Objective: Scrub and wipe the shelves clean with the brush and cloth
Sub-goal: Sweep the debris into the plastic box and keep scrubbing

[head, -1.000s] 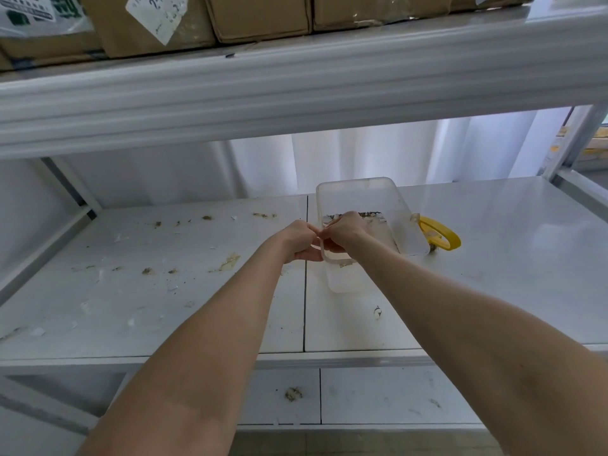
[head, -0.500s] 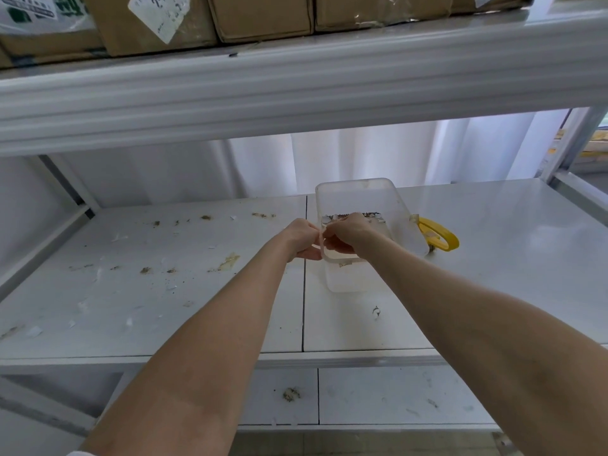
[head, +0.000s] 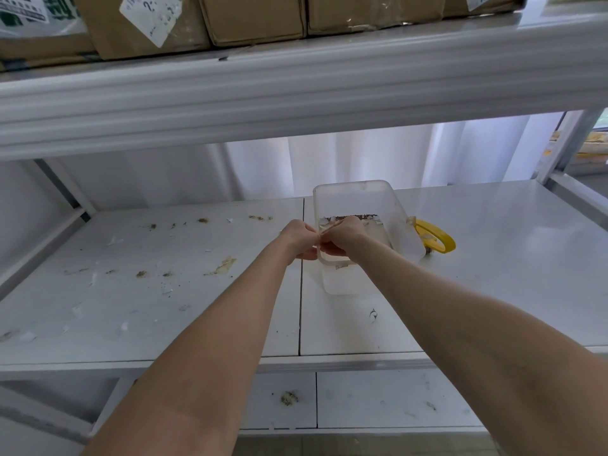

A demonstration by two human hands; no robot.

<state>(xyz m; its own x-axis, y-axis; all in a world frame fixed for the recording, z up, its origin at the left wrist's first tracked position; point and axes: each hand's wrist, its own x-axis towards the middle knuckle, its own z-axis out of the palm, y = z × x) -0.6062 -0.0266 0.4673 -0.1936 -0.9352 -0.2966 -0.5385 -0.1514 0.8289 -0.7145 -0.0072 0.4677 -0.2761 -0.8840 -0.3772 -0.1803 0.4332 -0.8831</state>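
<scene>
together, hands (head: pixel 342 234) pinch scrap (head: pixel 326 229), brush (head: pixel 441 240) just right

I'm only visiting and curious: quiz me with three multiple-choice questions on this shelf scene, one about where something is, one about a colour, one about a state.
1. The clear container stands: A on the top shelf; B just right of the shelf's seam; C on the floor.
2. The brush handle beside it is: A red; B blue; C yellow.
3. The left panel is: A littered with scraps; B under a cloth; C stacked with boxes.
Key: B, its base sits right of the seam; C, a yellow loop shows; A, crumbs and flakes dot it.
</scene>
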